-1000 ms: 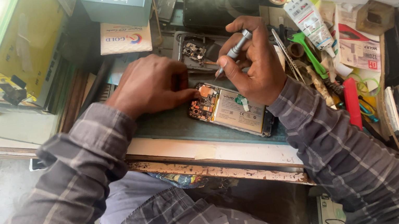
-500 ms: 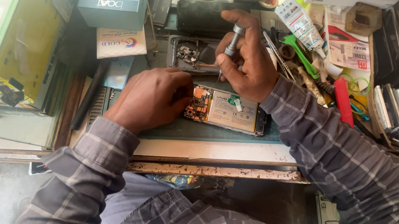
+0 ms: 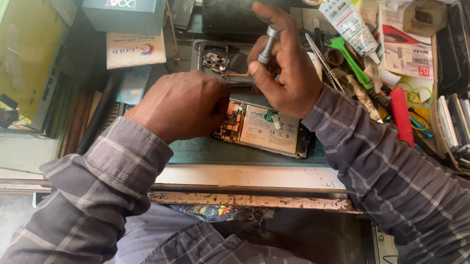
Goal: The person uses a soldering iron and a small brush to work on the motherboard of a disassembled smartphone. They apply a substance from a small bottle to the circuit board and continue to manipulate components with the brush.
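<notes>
At nine o'clock of the scene a glass-fronted cabinet [image 3: 1, 105] stands beside the tabletop [image 3: 241, 171], with a teal box [image 3: 126, 4] at eleven o'clock and a flat white packet [image 3: 134, 47] just below it. Moving right, the left hand [image 3: 181, 106] rests knuckles-up on the opened phone [image 3: 262, 129], its fingers curled down onto the circuit-board end, pinning the phone to the green mat; the fingertips are hidden, so how they grip I cannot tell. The phone lies at the centre, back cover off, its pale battery and board bare. A separated dark cover part [image 3: 215, 60] with a camera cut-out lies just above, at twelve o'clock of the phone. The right hand [image 3: 285, 72] is closed around a slim metal screwdriver [image 3: 266, 50], thumb capping its top and the tip pointing down toward the board end. By my judgement the opening is done and the work inside is under way; reassembly is left. At three o'clock lie a red tool [image 3: 401, 116], green tweezers [image 3: 352, 62] and stacked phone parts [image 3: 469, 122].
</notes>
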